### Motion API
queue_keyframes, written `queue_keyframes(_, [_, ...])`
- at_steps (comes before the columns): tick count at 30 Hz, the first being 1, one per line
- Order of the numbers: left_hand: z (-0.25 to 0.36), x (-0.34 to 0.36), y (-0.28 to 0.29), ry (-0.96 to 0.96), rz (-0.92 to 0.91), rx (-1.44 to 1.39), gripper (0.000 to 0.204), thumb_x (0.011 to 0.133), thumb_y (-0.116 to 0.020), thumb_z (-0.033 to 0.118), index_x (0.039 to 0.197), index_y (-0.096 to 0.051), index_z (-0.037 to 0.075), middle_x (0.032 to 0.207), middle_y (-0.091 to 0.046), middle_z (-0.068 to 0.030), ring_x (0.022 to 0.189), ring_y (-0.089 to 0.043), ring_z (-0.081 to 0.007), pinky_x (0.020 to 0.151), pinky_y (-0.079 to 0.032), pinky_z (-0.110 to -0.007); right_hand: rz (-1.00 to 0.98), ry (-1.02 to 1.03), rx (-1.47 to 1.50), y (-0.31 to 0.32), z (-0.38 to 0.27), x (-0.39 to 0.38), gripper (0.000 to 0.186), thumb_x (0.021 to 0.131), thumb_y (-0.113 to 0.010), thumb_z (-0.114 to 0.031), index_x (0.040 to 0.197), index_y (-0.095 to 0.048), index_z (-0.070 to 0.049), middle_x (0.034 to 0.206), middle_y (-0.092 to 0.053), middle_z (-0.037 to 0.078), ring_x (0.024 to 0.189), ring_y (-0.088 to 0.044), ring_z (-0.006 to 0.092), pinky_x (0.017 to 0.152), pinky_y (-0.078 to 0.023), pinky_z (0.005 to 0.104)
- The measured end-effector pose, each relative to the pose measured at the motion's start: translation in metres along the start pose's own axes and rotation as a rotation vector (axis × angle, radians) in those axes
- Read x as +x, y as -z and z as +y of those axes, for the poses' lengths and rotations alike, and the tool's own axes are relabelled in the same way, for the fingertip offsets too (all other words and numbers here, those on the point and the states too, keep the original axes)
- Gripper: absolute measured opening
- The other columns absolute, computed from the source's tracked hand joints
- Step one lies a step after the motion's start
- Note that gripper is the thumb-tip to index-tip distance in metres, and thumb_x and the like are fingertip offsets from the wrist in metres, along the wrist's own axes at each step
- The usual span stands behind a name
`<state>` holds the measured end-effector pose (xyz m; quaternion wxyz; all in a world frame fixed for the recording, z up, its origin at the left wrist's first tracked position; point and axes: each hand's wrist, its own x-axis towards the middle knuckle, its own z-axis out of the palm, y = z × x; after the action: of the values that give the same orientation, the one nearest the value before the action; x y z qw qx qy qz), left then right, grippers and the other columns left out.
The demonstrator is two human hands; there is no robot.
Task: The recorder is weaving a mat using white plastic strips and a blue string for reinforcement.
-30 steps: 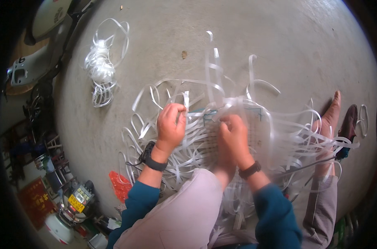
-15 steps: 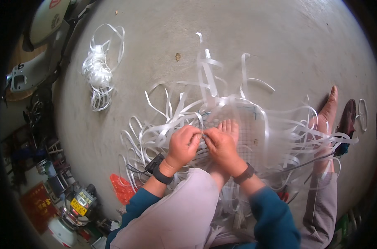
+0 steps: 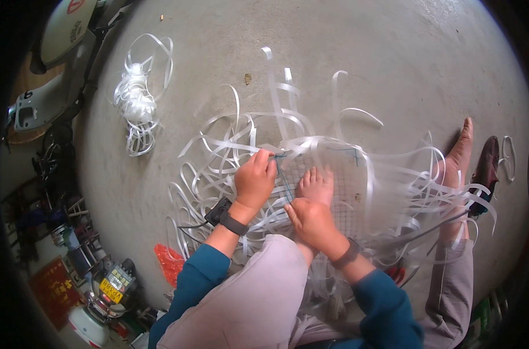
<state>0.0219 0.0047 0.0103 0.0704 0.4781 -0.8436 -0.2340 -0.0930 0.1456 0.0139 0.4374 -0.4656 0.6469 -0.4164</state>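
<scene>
A piece of weaving (image 3: 346,200) made of white plastic straps lies low in front of me, with my bare foot (image 3: 316,186) resting on it. At its far left corner my left hand (image 3: 255,181) is closed in a pinch; the fingertips hide what they grip. A thin blue-green string (image 3: 284,181) runs from beside those fingertips toward me. My right hand (image 3: 315,224) pinches the string's near end, just in front of my foot. Loose strap ends (image 3: 229,142) stick out around the weaving. Another bit of blue-green string shows at its far right corner.
A tangled bundle of white strap (image 3: 139,104) lies on the concrete floor at the far left. Near my left forearm are a black device with a cable (image 3: 218,212) and a red plastic bag (image 3: 170,263). A dark shoe (image 3: 486,166) lies beyond my other foot (image 3: 453,160). Vehicles stand along the left.
My hands have moved apart from a shared pinch. The left went away from me to the weaving's corner, the right slightly toward me, and the string between them now shows.
</scene>
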Motion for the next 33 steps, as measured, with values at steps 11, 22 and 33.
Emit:
queue_keyframes(11, [-0.008, 0.004, -0.012, 0.029, -0.001, 0.046, 0.016, 0.079, -0.062, 0.008, 0.094, -0.057, 0.011, 0.084, -0.066, -0.0102, 0.072, -0.063, -0.0345, 0.059, -0.049, -0.045, 0.034, -0.114, -0.36, 0.017, 0.003, -0.015, 0.027, 0.085, -0.064, -0.025, 0.069, -0.057, -0.004, 0.063, -0.061, 0.019, 0.054, -0.061, 0.039, 0.049, -0.049, 0.0467])
queue_keyframes(22, [-0.01, 0.006, -0.015, 0.108, -0.033, 0.049, 0.011, 0.083, -0.063, 0.015, 0.092, -0.059, 0.01, 0.079, -0.066, -0.0117, 0.069, -0.063, -0.0355, 0.058, -0.049, -0.046, -0.022, -0.152, -0.42, 0.025, 0.001, -0.011, 0.027, 0.085, -0.063, -0.024, 0.068, -0.059, -0.004, 0.062, -0.061, 0.019, 0.054, -0.061, 0.0382, 0.05, -0.049, 0.0465])
queue_keyframes(33, [-0.009, 0.005, -0.018, 0.084, 0.022, 0.039, 0.012, 0.084, -0.063, 0.018, 0.088, -0.058, 0.008, 0.076, -0.065, -0.0131, 0.065, -0.062, -0.0355, 0.055, -0.048, -0.046, -0.032, -0.058, -0.397, 0.022, 0.0, -0.012, 0.027, 0.084, -0.063, -0.022, 0.066, -0.056, -0.004, 0.06, -0.059, 0.018, 0.052, -0.059, 0.0384, 0.049, -0.047, 0.0457])
